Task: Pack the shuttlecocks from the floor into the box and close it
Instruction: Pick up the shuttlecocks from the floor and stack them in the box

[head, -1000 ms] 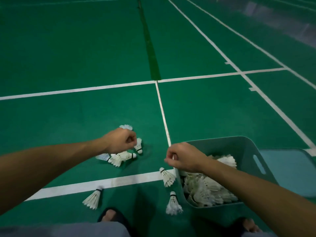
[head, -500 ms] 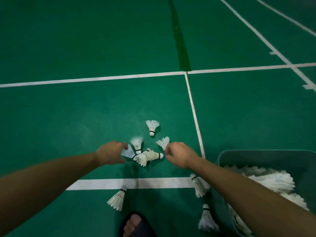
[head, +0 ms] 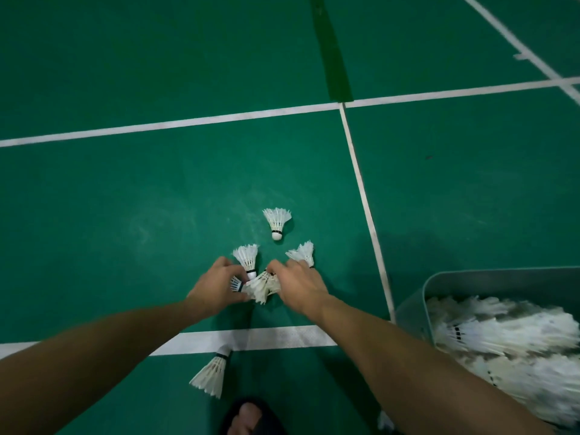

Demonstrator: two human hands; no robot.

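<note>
Green court floor [head: 157,230] bears white feathered, black-banded shuttlecocks [head: 277,222].

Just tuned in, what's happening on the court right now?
A person crouches over a green court floor, gathering shuttlecocks. The left hand and right hand close in from both sides on a small cluster of shuttlecocks. One lone shuttlecock stands just beyond them, and another lies nearer, by the white line. The grey box at right is open and already heaped with shuttlecocks.
</note>
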